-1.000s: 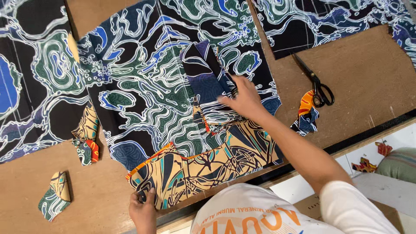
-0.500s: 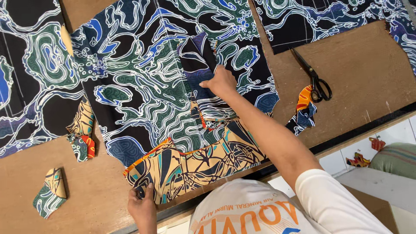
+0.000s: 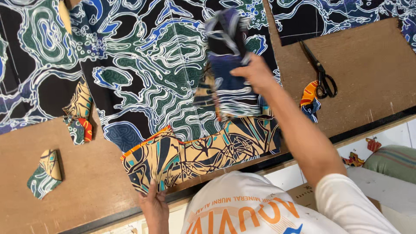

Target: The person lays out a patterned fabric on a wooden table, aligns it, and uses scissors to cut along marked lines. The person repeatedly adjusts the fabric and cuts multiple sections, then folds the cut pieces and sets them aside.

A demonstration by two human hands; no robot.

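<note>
The right hand [image 3: 256,73] is closed around a folded strip of batik cloth [image 3: 229,65], lifting it off the table so that it hangs blurred above the large cut batik panel [image 3: 151,65]. The strip shows dark blue, white and black, with a tan patch at its lower part. The left hand [image 3: 152,203] presses flat, fingers spread, on the near corner of the panel's tan and orange border [image 3: 195,149], close to the table's front edge. The panel lies spread on a brown wooden worktable [image 3: 372,65]. Black-handled scissors [image 3: 320,71] rest on the bare wood to the right, just beside a small orange and blue scrap [image 3: 309,99]. Two more offcuts lie at the left: one by the panel's edge [image 3: 80,115], another alone on the wood [image 3: 45,173].
</note>
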